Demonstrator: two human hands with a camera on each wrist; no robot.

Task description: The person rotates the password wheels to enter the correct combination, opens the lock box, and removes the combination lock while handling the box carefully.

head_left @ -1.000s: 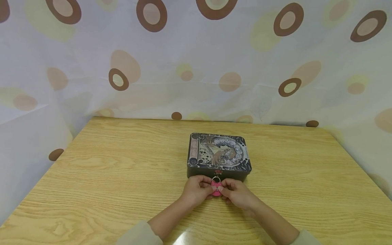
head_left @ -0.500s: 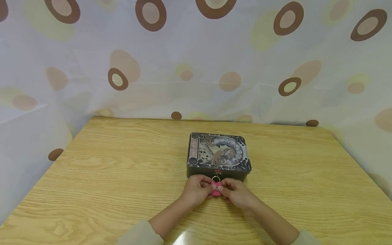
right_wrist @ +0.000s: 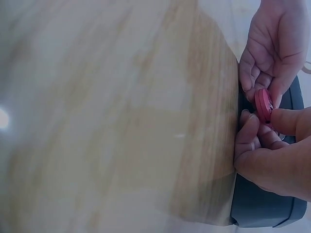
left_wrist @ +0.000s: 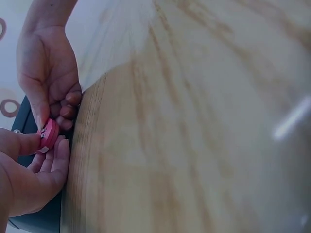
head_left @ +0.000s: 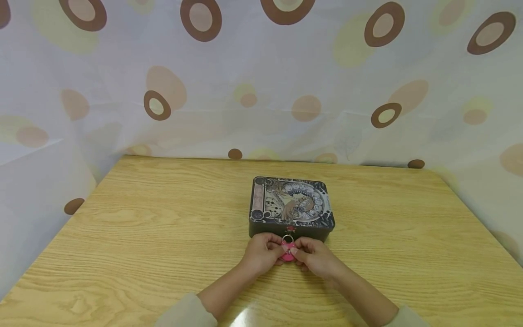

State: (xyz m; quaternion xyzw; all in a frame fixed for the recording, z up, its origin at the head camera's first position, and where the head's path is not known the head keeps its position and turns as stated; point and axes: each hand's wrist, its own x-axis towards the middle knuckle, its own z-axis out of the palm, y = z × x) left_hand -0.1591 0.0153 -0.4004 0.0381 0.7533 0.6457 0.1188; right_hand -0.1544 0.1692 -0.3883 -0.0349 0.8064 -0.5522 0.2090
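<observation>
Your fingers (head_left: 270, 237) pinch the pink padlock (head_left: 288, 246) from both sides. The tabletop (head_left: 163, 222) runs well past the box (head_left: 292, 204) on either side, its far edge behind, its near edge cut off. At the box's front, your left hand (head_left: 259, 255) and right hand (head_left: 318, 259) cover part of that wall, the padlock between them. Whether its shackle (head_left: 288, 235) passes through the clasp (head_left: 291, 229), you can't tell.

A wood-grained, honey-yellow surface (head_left: 163, 218) bears a dark box (head_left: 292, 202) lying flat, stretches out on every side of it, and shows a bright glare patch nearer the wearer than the box.
</observation>
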